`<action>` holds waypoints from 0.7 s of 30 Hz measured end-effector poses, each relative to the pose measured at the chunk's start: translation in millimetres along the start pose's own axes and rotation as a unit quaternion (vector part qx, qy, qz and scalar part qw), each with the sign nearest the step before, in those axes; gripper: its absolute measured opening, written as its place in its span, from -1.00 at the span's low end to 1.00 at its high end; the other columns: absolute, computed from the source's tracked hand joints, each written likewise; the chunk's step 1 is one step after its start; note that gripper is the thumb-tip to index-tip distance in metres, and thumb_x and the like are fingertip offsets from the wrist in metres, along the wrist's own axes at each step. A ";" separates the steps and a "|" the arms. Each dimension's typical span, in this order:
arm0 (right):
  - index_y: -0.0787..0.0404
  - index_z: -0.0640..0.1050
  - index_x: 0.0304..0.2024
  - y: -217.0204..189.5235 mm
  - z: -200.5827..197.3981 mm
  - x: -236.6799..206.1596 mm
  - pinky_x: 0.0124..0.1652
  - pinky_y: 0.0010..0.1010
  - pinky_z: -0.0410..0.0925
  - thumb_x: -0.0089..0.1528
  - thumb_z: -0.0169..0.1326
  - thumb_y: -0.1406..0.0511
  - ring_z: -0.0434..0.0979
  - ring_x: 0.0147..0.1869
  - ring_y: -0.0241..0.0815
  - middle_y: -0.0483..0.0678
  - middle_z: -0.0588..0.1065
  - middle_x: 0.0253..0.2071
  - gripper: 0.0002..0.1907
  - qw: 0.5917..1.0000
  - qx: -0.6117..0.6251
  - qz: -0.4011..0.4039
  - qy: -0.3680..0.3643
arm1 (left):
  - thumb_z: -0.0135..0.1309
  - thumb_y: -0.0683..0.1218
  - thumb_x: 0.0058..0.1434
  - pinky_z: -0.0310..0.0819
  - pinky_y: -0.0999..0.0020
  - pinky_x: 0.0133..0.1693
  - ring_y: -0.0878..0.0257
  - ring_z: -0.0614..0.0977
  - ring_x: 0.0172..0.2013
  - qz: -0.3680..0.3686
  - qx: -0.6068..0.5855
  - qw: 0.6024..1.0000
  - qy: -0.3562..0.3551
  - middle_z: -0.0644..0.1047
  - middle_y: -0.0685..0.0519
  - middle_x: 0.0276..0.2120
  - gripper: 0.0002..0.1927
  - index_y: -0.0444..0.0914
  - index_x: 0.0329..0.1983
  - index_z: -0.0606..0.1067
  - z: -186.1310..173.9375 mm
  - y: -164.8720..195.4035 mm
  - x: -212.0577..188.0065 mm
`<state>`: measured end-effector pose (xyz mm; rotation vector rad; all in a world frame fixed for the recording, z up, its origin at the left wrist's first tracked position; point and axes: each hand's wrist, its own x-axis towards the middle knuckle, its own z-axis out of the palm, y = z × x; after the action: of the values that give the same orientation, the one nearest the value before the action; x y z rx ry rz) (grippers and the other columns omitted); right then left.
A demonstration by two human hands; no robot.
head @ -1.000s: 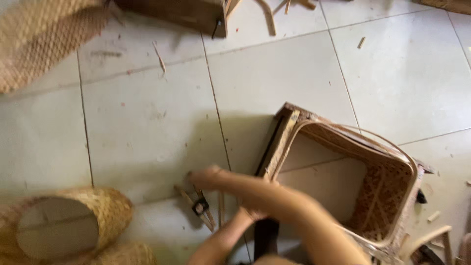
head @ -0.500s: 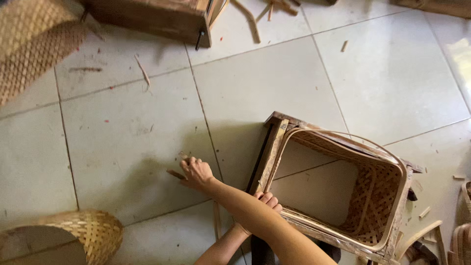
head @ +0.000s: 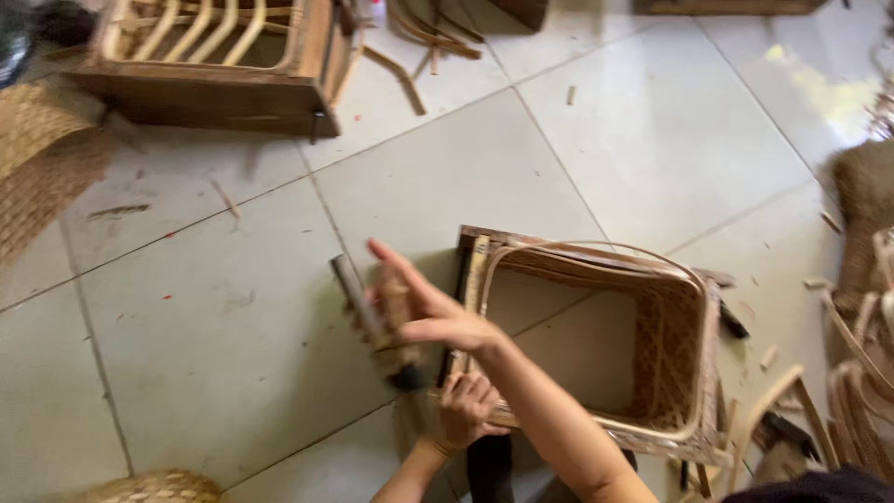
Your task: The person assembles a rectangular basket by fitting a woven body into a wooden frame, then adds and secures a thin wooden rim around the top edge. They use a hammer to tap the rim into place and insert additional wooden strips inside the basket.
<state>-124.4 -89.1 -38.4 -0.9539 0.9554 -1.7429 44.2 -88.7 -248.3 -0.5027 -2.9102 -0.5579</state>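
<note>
Gripping a hand tool, right hand closed around its handle, index finger stretched out toward upper left. Tool blurred: dark narrow bar rising upper left of the fist, dark end poking out below it; kind cannot be told. Held above the tiled floor, just left of the basket's near corner.

Left hand lower down, fingers curled onto the near left edge of the rectangular woven basket, bracing the frame. Whether anything lies inside the curl cannot be told. Forearm crossing over it from the right, covering part of the basket's near rim.

Basket lying on the floor, open mouth up, woven wall visible on the right, pale rim strip looping round the top.

Farther out: wooden frame with curved slats at upper left, top cut off. Woven mat at left edge, partly out of view. Round woven piece at bottom left, mostly cut off. Loose cane strips at right edge, blurred.
</note>
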 end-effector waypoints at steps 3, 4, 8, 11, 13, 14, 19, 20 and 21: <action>0.14 0.06 0.61 -52.8 -5.6 -40.8 0.19 -0.22 0.48 0.26 0.20 -0.08 0.55 0.20 -0.08 0.01 0.39 0.19 0.03 0.999 0.014 -0.024 0.028 | 0.12 0.49 -0.01 0.29 -0.09 0.14 0.04 0.48 0.04 0.001 0.020 0.999 0.036 0.48 -0.01 -0.10 -0.23 -0.23 -0.07 0.53 -3.8 6.3 0.1; 0.16 0.15 0.56 -67.6 -9.8 -51.9 0.01 -0.34 0.46 0.30 0.15 -0.04 0.57 0.10 -0.13 0.01 0.44 0.10 -0.09 0.998 0.017 -0.032 0.056 | 0.10 0.51 -0.07 0.28 -0.12 0.14 0.06 0.48 -0.02 0.002 0.046 0.994 0.095 0.48 0.00 -0.14 -0.20 -0.22 -0.08 0.55 -4.9 9.7 0.5; 0.23 0.44 0.35 -94.4 -29.8 -90.5 -0.43 -0.65 0.31 0.45 0.00 0.13 0.42 -0.32 -0.40 -0.11 0.47 -0.28 -0.51 0.981 -0.046 -0.019 0.189 | 0.07 0.52 0.00 0.33 0.00 0.07 0.06 0.49 0.00 0.002 0.035 0.997 0.074 0.46 0.00 -0.18 -0.26 -0.22 -0.23 0.49 -11.3 20.1 1.9; 0.27 0.58 0.20 -67.7 -51.2 -114.8 -0.42 -0.62 0.22 0.51 -0.06 0.23 0.29 -0.39 -0.43 -0.18 0.39 -0.39 -0.66 0.946 -0.188 0.024 0.262 | 0.05 0.51 0.01 0.35 0.02 0.07 0.08 0.50 0.00 -0.006 0.028 0.998 0.060 0.46 0.03 -0.20 -0.29 -0.20 -0.24 0.49 -17.3 24.5 3.9; 0.28 0.61 0.11 -38.8 -79.2 -131.1 -0.35 -0.56 0.27 0.51 -0.08 0.25 0.33 -0.33 -0.40 -0.18 0.45 -0.33 -0.69 0.923 -0.277 0.019 0.268 | 0.03 0.52 0.04 0.34 0.03 0.05 0.08 0.49 -0.02 0.015 0.034 0.994 0.099 0.46 0.02 -0.20 -0.26 -0.22 -0.21 0.50 -21.0 27.0 5.3; 0.28 0.59 0.06 -24.3 -99.5 -139.9 -0.31 -0.54 0.35 0.49 -0.08 0.24 0.39 -0.29 -0.39 -0.17 0.53 -0.26 -0.70 0.915 -0.310 0.001 0.259 | 0.05 0.42 0.10 0.35 0.08 0.09 0.13 0.49 0.02 0.009 0.063 0.993 0.101 0.46 0.07 -0.17 -0.39 -0.18 -0.19 0.50 -22.6 28.4 6.0; 0.28 0.56 -0.13 48.6 -187.2 -205.7 -0.35 -0.20 0.49 0.38 -0.07 0.11 0.64 -0.31 -0.03 0.09 0.59 -0.37 -0.63 0.656 -0.666 0.354 0.024 | 0.02 0.46 0.19 0.35 0.13 0.06 0.15 0.50 -0.03 0.000 0.062 0.991 0.119 0.46 0.07 -0.24 -0.37 -0.19 -0.27 0.48 -28.3 37.1 6.8; 0.29 0.55 -0.10 62.2 -192.9 -227.1 -0.34 -0.20 0.52 0.38 -0.08 0.06 0.67 -0.30 -0.02 0.11 0.59 -0.36 -0.58 0.634 -0.671 0.384 -0.028 | 0.01 0.48 0.15 0.36 0.11 0.04 0.14 0.51 -0.04 -0.001 0.067 0.993 0.101 0.46 0.06 -0.26 -0.35 -0.19 -0.29 0.48 -28.7 38.1 7.0; 0.30 0.54 -0.07 73.9 -195.6 -249.1 -0.33 -0.19 0.56 0.38 -0.08 0.02 0.70 -0.28 0.00 0.12 0.59 -0.34 -0.53 0.609 -0.672 0.413 -0.081 | 0.00 0.50 0.12 0.36 0.09 0.02 0.14 0.52 -0.05 -0.003 0.071 0.994 0.084 0.46 0.06 -0.28 -0.33 -0.19 -0.31 0.48 -28.9 38.8 7.4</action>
<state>-201.0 160.7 -232.0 -1.1357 2.1677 0.1249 52.8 -63.6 -207.2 -0.4079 -2.7649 -0.3715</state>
